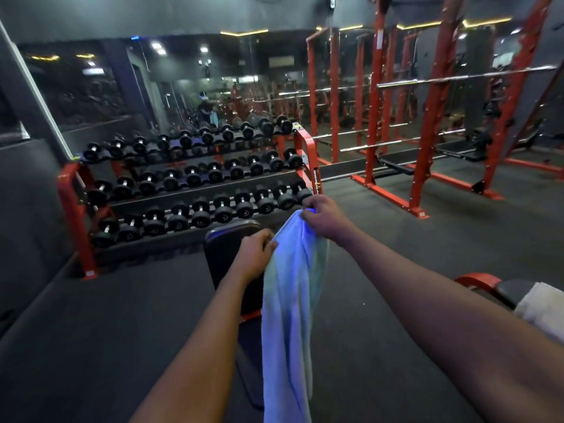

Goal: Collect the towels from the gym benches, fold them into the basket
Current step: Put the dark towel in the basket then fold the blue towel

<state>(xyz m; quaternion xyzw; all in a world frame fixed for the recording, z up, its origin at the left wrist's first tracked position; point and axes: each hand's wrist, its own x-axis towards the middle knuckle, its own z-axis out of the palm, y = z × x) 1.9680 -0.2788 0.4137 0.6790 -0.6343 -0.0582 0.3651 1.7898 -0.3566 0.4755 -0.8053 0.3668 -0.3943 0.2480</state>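
A light blue towel [290,300] is held up in front of the body, gripped by both hands. Its top corner is pinched by the right hand [323,218], fingers curled tight on the cloth. The edge just below is clamped by the left hand [254,254], fingers closed round the fold. The rest hangs straight down in front of a black padded bench [225,248]. At the far right, a white towel [543,309] is seen draped on a second bench [506,290] with a red frame. Behind, a red three-tier dumbbell rack [76,215] is lined up against a wall mirror [91,87], and red squat racks [427,148] are set to the right.
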